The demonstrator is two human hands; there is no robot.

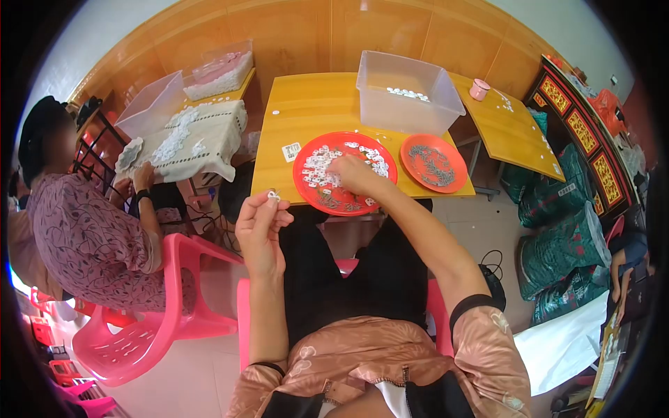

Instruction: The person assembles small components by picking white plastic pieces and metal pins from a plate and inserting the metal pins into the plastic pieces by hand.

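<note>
My left hand [262, 224] is raised just off the table's front edge, thumb and finger pinching a small white plastic piece [274, 196]. My right hand [354, 174] reaches into a red plate [304, 194], its fingers bent down and closed among the pieces there. What those fingertips hold, if anything, is hidden. Many small white pieces [320, 159] with dark marks lie in the plate, and small metal parts [341, 202] are heaped along its near side. A smaller orange-red plate [460, 179] beside it holds a tangle of thin grey metal parts [431, 166].
A clear plastic bin [408, 115] with white pieces stands at the back of the yellow table [306, 97]. Left, a person [97, 223] works at a cloth-covered table [216, 146]. A pink cup [479, 90] sits on the right-hand table; green sacks [561, 244] are piled beyond.
</note>
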